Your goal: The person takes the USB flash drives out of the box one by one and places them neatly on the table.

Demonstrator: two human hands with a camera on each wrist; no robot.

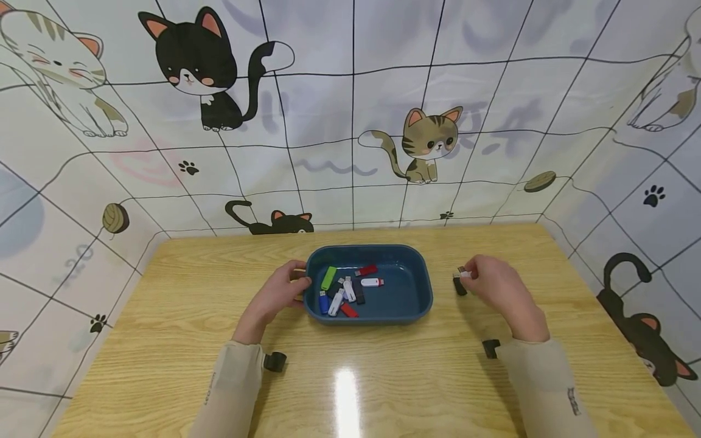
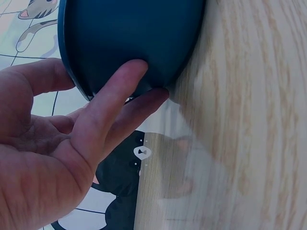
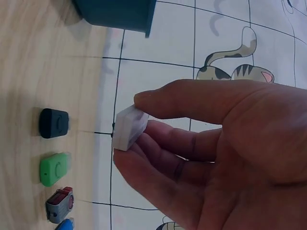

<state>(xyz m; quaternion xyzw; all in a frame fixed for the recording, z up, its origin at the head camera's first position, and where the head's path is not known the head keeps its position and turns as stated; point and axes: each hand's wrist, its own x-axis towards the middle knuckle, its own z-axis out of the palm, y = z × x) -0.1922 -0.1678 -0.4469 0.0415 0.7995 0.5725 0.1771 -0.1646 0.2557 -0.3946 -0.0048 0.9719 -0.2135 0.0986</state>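
Two bare hands at work over a wooden table (image 1: 186, 292), seen from the head and from each wrist. The right hand (image 1: 501, 289) grasps a white USB stick (image 3: 128, 128), pinching it between thumb and fingertips; the stick is held above the tabletop, to the right of a blue tray (image 1: 402, 289) and apart from it. In the head view a black stick (image 1: 460, 286) lies on the table just below the pinched one. The right wrist view shows a row of sticks on the wood: a black one, then a green stick (image 3: 54, 169), a grey-and-red stick (image 3: 60, 204) and, cut by the frame edge, a blue stick (image 3: 65, 224). The left hand (image 1: 279, 288) grips the tray at its left end, one digit at the rim and two fingers against the outer wall. Mixed sticks lie inside the tray, mostly in its left half: a green drive (image 1: 328, 278) near the left end, a blue drive (image 1: 324, 302) below it, white drives (image 1: 336, 302), dark drives (image 1: 358, 291) and red drives (image 1: 367, 269), with a white-and-red drive (image 1: 371, 282) nearest the tray's middle. Behind the table stands a pale wall covering (image 1: 328, 121) printed with cats and grid lines. Both forearms wear light sleeves (image 1: 230, 383), with a small black device (image 1: 275, 362) at each wrist.
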